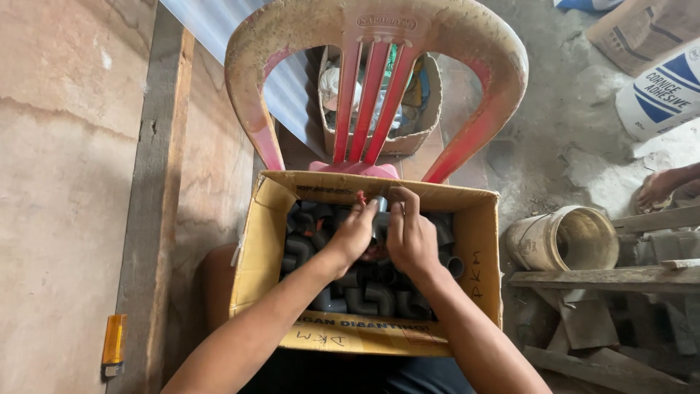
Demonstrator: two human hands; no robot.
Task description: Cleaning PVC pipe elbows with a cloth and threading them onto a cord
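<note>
Pipe fitting [379,206], grey and short-bodied, is sitting between both hands above the far end of the cardboard box [481,241], and we are recording it as raised clear of the loose fittings below. Nearest the camera, we are noting both forearms reaching in over the near flap. We are seeing the left hand [353,235] pinching the piece from its side with curled fingertips, and the right hand [410,235] closing on it from the other side; neither palm is open. We are judging the fitting to be light, rigid and smooth-walled, so likely to slip if dusty, and best taken across its round socket ends. Beneath the hands, more grey elbow fittings [368,295] are lying heaped in the box. Farther off, the box is resting on a worn red plastic chair [379,44], with a dirty bucket [565,237] lying on its side to the right.
</note>
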